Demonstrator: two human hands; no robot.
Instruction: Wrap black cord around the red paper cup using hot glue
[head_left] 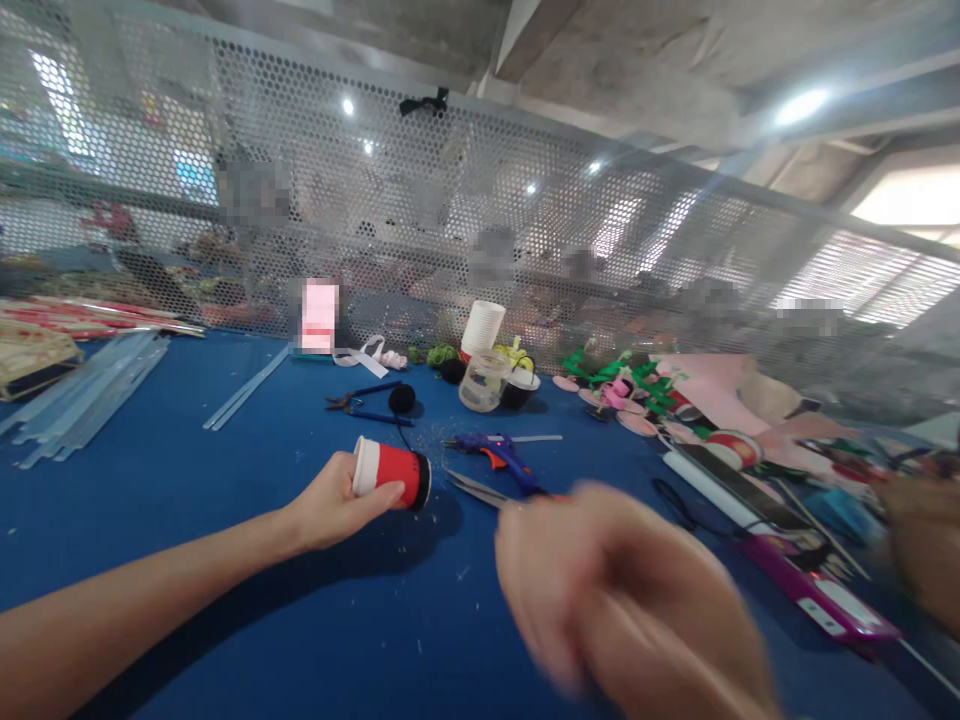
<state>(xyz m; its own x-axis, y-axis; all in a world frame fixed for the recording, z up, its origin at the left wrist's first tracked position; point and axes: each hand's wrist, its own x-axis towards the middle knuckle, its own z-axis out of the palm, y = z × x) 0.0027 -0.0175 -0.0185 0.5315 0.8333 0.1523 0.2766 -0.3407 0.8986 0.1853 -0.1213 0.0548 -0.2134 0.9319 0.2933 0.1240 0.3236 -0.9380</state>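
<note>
My left hand [328, 503] is wrapped around a paper cup [390, 474], red and white with a black band at one end, held tilted on its side above the blue table. A dark strand runs from the cup towards a small ball of black yarn [403, 400]. My right hand [574, 575], smeared by motion, is closed on a pair of scissors [478, 489]; the blades point left towards the cup and the handles are mostly hidden. Beyond the scissors lies a blue glue gun [495, 447] with an orange trigger and a clear stick in its back.
Blue-handled pliers [367, 403] lie behind the cup. A clear plastic tub [484, 382] and stacked white cups [484, 326] stand near the perforated metal screen [420, 200]. Glue sticks [94, 385] lie left; craft flowers [622, 385] and a purple power strip [817, 588] lie right.
</note>
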